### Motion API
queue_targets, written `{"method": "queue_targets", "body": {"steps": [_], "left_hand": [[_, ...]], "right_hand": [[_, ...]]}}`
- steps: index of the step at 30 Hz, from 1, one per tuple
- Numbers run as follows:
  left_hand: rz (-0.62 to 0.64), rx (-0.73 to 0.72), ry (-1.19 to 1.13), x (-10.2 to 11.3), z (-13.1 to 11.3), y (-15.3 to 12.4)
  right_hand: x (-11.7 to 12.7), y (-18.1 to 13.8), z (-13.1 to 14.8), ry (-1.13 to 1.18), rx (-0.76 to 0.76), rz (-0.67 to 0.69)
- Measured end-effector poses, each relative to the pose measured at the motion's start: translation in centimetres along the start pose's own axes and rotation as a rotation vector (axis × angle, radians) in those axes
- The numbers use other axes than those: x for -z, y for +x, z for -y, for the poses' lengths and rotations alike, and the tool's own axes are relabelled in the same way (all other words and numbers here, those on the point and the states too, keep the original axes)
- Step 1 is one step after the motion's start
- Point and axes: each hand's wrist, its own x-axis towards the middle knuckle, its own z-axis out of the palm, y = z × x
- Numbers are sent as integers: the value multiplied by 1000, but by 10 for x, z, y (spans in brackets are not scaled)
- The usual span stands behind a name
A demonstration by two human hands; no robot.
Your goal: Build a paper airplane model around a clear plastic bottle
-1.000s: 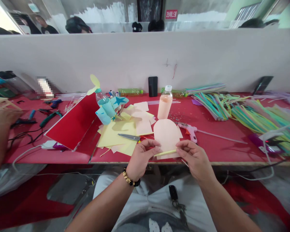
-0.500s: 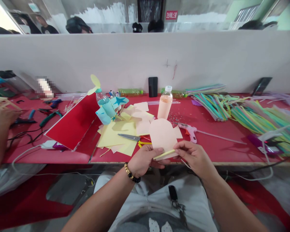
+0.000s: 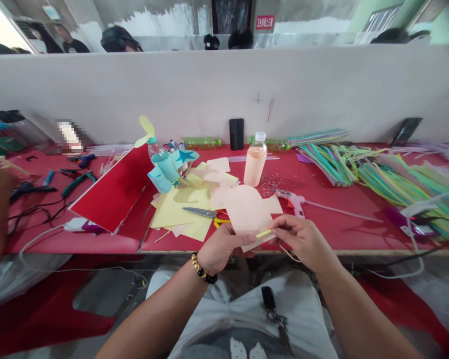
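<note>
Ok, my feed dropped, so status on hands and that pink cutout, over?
Left hand grips pink cutout from below. Right hand pinches yellow stick at its lower edge. Glue gun, scissors nearby, touching neither.

The arch-shaped paper cutout (image 3: pixel 247 209) is showing pale peach, the thin stick (image 3: pixel 264 233) yellow, the tabletop (image 3: pixel 322 224) red, the paper sheets (image 3: pixel 172 209) pale yellow, the beaded bracelet (image 3: pixel 201 269) black and gold, and the heaped plastic straws (image 3: pixel 396 179) green, yellow and blue.

Dark-and-gold bead bracelet (image 3: pixel 203 268) by the left grip (image 3: pixel 221 248), white trousers (image 3: pixel 228 304), grey top (image 3: pixel 209 350)
</note>
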Motion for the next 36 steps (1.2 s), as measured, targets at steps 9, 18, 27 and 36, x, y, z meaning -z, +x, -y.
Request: {"method": "queue_targets", "body": {"steps": [9, 18, 27, 36], "left_hand": [[-109, -104, -84, -6, 10, 5], [-124, -68, -33, -1, 12, 5], [-123, 15, 39, -2, 13, 4], [-111, 15, 8, -4, 14, 7]], "right_hand": [[-1, 5, 4, 64, 11, 16], [-1, 11, 4, 128, 36, 6], [-2, 16, -3, 200, 36, 60], [-3, 16, 0, 208, 40, 70]]}}
